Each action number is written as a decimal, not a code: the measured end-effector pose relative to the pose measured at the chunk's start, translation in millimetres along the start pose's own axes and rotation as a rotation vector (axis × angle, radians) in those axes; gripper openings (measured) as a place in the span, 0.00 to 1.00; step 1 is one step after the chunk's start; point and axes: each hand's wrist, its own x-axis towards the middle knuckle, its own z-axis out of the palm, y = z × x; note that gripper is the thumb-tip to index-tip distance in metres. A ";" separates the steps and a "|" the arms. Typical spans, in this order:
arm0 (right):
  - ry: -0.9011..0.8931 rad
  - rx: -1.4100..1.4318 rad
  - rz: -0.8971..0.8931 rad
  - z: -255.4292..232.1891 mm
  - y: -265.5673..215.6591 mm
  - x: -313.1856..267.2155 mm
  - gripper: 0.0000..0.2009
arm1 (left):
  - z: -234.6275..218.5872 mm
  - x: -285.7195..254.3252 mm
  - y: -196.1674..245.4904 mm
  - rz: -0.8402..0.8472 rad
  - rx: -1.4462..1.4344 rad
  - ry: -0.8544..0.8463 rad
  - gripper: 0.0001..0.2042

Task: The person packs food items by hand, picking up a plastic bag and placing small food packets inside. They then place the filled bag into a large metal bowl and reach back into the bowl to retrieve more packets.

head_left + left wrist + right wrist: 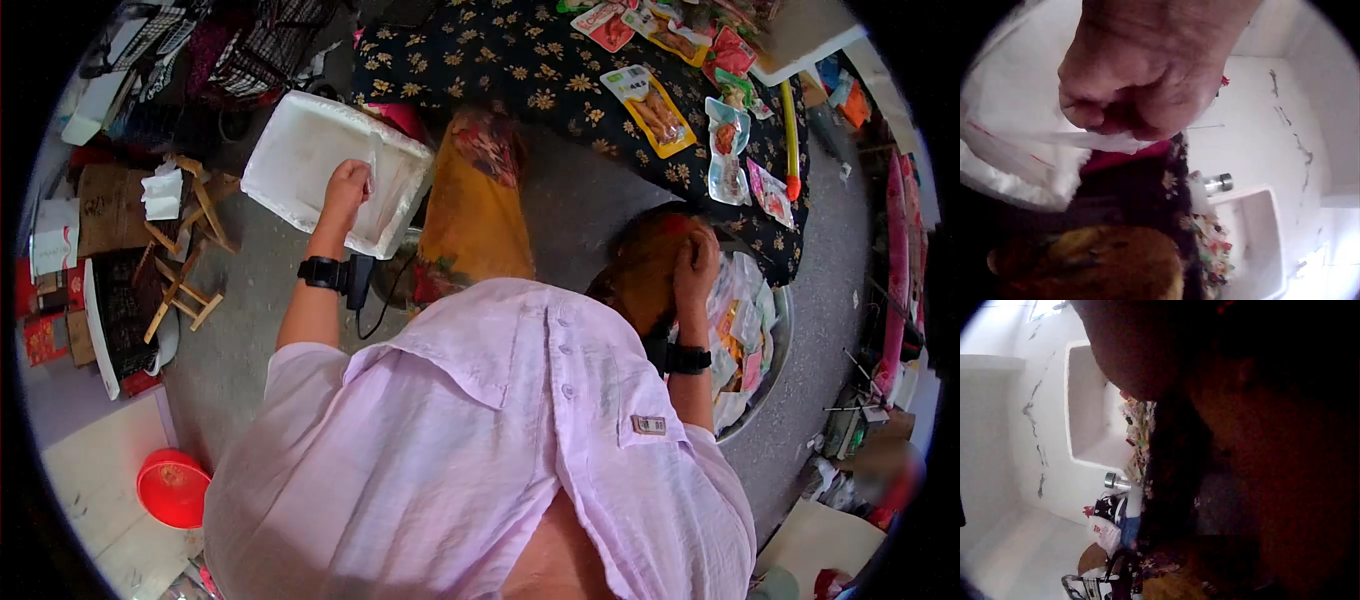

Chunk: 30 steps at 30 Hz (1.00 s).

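Note:
My left hand (348, 190) pinches a clear plastic bag (375, 160) over a white foam box (290, 150). In the left wrist view the curled fingers of that hand (1135, 75) hold the edge of the bag (1116, 142), which stretches toward the box (1016, 181). My right hand (697, 265) rests on the knee in brown patterned trousers (640, 270), beside a metal basin (785, 330) of packaged pieces. The right wrist view is mostly dark, and its fingers are not clear.
A flowered cloth (480, 60) covers the table in front, with snack packets (655, 112) and a yellow stick (791, 140) on its right part. A white tray (810, 40) stands at the back right. Wooden stool legs (190, 290) and a red bowl (173, 488) are at left.

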 end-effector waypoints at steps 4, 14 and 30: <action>-0.111 0.418 0.287 13.9 -20.4 17.3 0.08 | 41.6 -20.0 39.7 0.043 -0.212 -0.097 0.05; -0.592 1.249 0.619 80.8 -155.7 66.8 0.13 | 160.0 -53.4 67.2 0.099 -0.211 -0.507 0.04; -0.473 1.190 0.615 98.3 -141.3 53.6 0.05 | 180.2 -54.9 54.7 0.542 0.295 -0.120 0.05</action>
